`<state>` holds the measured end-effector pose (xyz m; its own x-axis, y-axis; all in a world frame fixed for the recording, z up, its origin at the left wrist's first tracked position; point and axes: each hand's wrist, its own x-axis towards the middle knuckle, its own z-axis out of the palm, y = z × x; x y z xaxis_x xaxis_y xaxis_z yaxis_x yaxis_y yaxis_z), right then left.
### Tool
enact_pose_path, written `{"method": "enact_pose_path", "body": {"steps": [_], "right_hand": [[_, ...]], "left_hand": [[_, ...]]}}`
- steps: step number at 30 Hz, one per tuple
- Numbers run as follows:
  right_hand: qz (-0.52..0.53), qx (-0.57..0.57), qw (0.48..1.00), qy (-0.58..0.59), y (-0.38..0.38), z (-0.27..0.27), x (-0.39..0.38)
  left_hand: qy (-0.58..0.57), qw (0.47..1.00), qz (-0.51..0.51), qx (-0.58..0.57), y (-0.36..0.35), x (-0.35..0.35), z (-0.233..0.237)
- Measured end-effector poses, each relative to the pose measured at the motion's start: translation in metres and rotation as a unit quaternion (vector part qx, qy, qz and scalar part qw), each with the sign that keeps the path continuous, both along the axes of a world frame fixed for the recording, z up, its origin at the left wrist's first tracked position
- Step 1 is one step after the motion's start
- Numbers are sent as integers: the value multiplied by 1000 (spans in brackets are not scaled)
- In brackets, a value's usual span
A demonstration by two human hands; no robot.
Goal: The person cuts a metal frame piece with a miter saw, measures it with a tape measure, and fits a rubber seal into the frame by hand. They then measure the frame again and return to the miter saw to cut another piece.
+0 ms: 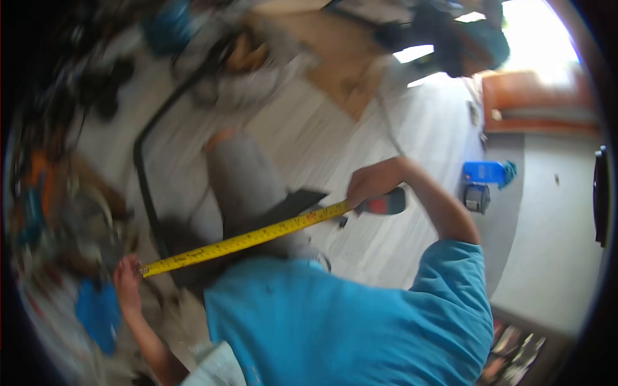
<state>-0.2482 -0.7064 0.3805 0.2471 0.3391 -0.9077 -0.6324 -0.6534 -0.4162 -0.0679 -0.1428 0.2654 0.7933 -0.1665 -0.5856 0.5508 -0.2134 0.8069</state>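
A yellow tape measure blade [244,242] is stretched out across my lap, tilted up toward the right. My left hand [127,278] pinches its free end at the lower left. On the other side, my right hand [378,180] is closed around the dark case [390,203] with a red patch, at the point where the blade comes out. Behind the blade lies a dark flat piece [299,201], blurred, near my bent grey-trousered leg [244,170]. What this piece is I cannot make out.
A black hose or tube [138,154] curves over the pale plank floor [347,151]. Cardboard [341,55] lies farther off. Blurred clutter and a blue bag [98,315] fill the left. A blue container [484,172] and a dark canister [477,198] stand by the right wall.
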Motion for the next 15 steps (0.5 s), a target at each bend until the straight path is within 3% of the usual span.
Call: {"method": "enact_pose_path", "body": {"steps": [5, 7, 12, 15], "right_hand": [[-154, 102, 974, -133, -7, -18, -47], [-208, 94, 969, -97, -1, 4, -51], [-299, 70, 947, -91, 1, 21, -78], [-306, 52, 942, -129, 2, 30, -75]], "left_hand": [[12, 974, -57, 217, -11, 107, -177], [61, 950, -97, 289, -27, 142, -228], [172, 963, -74, 196, -85, 127, -220], [56, 965, -38, 255, -87, 120, -216]]}}
